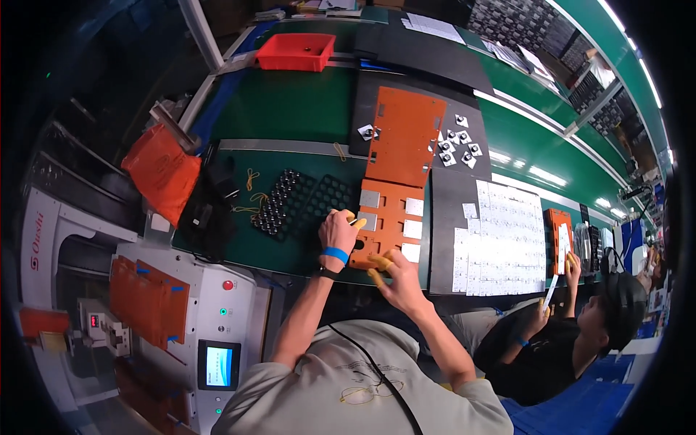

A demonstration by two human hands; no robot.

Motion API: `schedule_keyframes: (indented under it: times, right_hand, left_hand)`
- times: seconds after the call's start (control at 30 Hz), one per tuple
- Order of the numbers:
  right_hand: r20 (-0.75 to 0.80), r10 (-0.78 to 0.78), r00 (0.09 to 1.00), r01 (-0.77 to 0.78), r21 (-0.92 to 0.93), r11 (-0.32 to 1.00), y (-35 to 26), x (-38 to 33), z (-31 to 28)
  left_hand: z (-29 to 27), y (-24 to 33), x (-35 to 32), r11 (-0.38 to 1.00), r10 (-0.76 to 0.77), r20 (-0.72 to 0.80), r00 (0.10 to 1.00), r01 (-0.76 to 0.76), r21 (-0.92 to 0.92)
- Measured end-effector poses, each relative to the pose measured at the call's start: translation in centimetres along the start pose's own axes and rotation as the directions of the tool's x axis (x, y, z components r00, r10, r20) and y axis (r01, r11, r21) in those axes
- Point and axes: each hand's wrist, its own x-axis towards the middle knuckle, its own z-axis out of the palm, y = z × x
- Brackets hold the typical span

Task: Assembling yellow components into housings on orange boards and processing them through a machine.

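Both hands' fingers [357, 222] curled, touching orange fixture plate [384, 217].

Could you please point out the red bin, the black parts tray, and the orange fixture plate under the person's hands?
Red bin [296, 53]: head view, on its front wall.
Black parts tray [299, 201]: head view, on the middle of its grid of pockets.
Orange fixture plate [386, 217]: head view, on the bare orange strip between its square inserts.

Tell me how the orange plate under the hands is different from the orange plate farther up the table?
The near orange plate has square windows showing silvery pieces; the far orange plate looks mostly solid, with only small slots. The left hand touches the near plate's edge and the right hand hovers at its front; nothing touches the far one. Both are flat and orange, lying on the green table.
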Motion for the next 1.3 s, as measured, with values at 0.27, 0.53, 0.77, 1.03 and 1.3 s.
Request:
schedule_keyframes:
  times: [0.27, 0.53, 0.77, 1.03, 1.3]
  right_hand:
    - [0.053, 0.074, 0.996, -0.082, 0.158, 0.984, -0.6, 10.6, 7.7]
    - [0.231, -0.204, 0.951, 0.274, -0.335, 0.901, 0.3, 17.6, 19.0]
    - [0.427, -0.379, 0.821, 0.527, -0.311, 0.791, 0.3, 20.7, 18.8]
    - [0.179, -0.077, 0.981, -0.052, 0.619, 0.783, -8.9, 13.9, 11.2]
    - [0.206, -0.150, 0.967, -0.017, 0.641, 0.767, -12.0, 8.8, 5.7]
  left_hand:
    - [-8.9, -9.4, -7.2, 0.392, -0.415, 0.316, 0.853, 0.481, -0.784]
    - [-12.3, -18.0, -17.6, 0.196, -0.445, 0.306, 0.841, 0.425, -0.884]
    - [-13.8, -13.5, -16.5, 0.276, -0.239, 0.196, 0.951, 0.260, -0.925]
    - [-15.4, -9.1, -12.2, -0.118, 0.008, 0.115, 0.993, 0.115, -0.986]
    - [-16.3, -4.9, -12.3, 0.120, -0.066, -0.098, 0.993, -0.090, -0.989]
